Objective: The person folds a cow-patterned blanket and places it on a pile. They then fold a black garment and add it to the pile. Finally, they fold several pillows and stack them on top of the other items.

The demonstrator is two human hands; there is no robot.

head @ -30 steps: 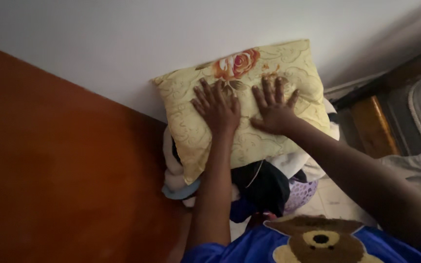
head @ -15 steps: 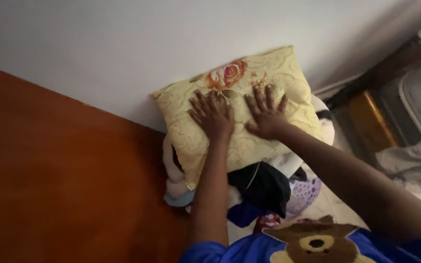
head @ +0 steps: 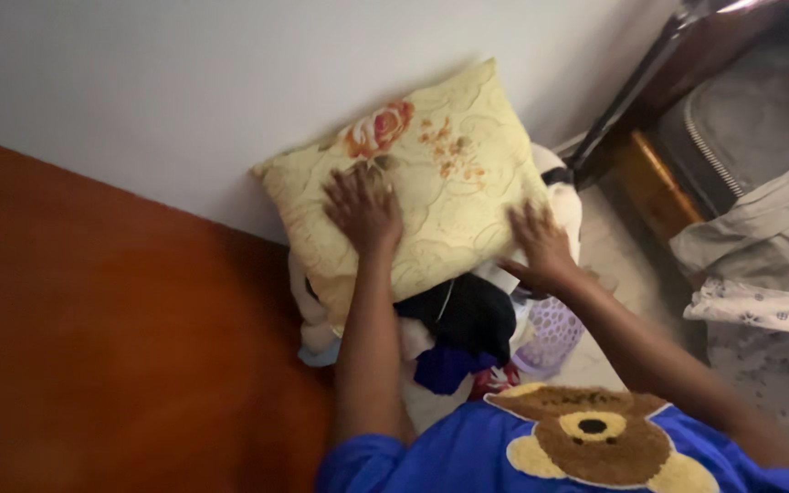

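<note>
A: Where's our left hand (head: pixel 364 208)?

B: Flat on the pillow (head: pixel 408 192), fingers spread, grip released, just pressing.

A: Right hand (head: pixel 541 246)?

B: At the pillow's lower right edge, fingers open on it; we can't tell if it grasps.

A: Pillow's spot?

B: Tilted against the wall (head: pixel 184 82), atop the clothes pile (head: pixel 458 333) in the basket (head: pixel 550 336), beside the wardrobe (head: pixel 93 329).

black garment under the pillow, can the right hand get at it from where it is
Probably yes: the right hand sits at the pillow lower edge, and the black garment lies exposed just below it with nothing between them.
</note>
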